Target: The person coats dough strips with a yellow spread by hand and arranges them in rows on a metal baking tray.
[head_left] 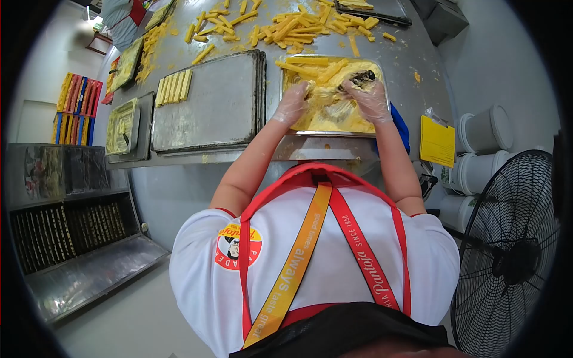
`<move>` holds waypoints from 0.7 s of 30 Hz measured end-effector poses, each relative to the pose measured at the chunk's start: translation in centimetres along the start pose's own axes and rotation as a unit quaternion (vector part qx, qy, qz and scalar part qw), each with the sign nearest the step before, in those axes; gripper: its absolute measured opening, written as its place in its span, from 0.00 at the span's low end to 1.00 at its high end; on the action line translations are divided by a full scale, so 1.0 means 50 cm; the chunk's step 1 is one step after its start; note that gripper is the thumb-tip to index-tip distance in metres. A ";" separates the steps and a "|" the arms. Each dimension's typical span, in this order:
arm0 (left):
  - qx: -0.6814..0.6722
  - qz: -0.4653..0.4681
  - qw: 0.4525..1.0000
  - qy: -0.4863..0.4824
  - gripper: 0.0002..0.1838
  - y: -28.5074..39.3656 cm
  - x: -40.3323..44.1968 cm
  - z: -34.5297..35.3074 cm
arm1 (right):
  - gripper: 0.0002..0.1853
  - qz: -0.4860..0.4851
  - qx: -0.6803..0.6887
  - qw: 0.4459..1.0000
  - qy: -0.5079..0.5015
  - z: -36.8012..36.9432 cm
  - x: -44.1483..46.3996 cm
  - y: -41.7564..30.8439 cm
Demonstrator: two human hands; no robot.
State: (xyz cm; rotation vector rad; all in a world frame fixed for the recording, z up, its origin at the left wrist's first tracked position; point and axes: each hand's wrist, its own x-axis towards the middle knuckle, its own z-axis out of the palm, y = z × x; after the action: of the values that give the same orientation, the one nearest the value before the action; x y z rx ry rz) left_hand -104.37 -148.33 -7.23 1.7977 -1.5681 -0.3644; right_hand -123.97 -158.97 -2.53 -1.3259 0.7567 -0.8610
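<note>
Both hands wear clear plastic gloves and are over a metal tray filled with a yellow, creamy mixture. At the tray's left side is my left hand, its fingers curled at a yellow stick in the mixture; what they hold is too small to make out. My right hand is closed around a dark-handled tool near the tray's right side. Several yellow sticks lie across the tray's far left part.
Left of the tray, stacked baking sheets bear a row of pale sticks. Loose yellow sticks are heaped farther back. Another person stands far left. A yellow paper hangs at the right edge, near a fan.
</note>
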 end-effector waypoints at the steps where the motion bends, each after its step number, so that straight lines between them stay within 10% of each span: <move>1: 0.001 -0.004 1.000 -0.003 0.13 0.008 -0.002 -0.005 | 0.11 -0.009 -0.058 0.998 0.001 -0.003 0.001 0.009; 4: 0.044 0.032 0.998 -0.016 0.09 -0.006 -0.004 -0.015 | 0.12 -0.027 -0.337 0.941 0.021 -0.035 0.032 0.024; 10: -0.051 -0.087 0.976 0.196 0.13 -0.079 -0.080 -0.156 | 0.14 -0.014 -0.312 0.946 0.080 -0.083 0.029 0.070; 12: 0.199 -0.195 0.936 0.216 0.14 -0.168 -0.111 -0.253 | 0.14 -0.025 -0.331 0.939 0.087 -0.066 0.005 0.036; 16: 0.176 -0.196 0.859 0.439 0.12 -0.360 -0.147 -0.361 | 0.16 -0.009 -0.285 0.951 0.117 -0.076 0.017 0.080; 21: 0.348 -0.227 0.827 0.378 0.07 -0.545 -0.137 -0.370 | 0.13 0.002 -0.328 0.937 0.123 -0.037 0.006 0.040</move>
State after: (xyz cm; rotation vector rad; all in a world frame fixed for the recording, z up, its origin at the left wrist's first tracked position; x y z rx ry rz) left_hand -73.97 -135.59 -13.97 2.4258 -0.7041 0.7530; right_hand -125.21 -160.08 -4.69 -1.8153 1.3214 -0.8094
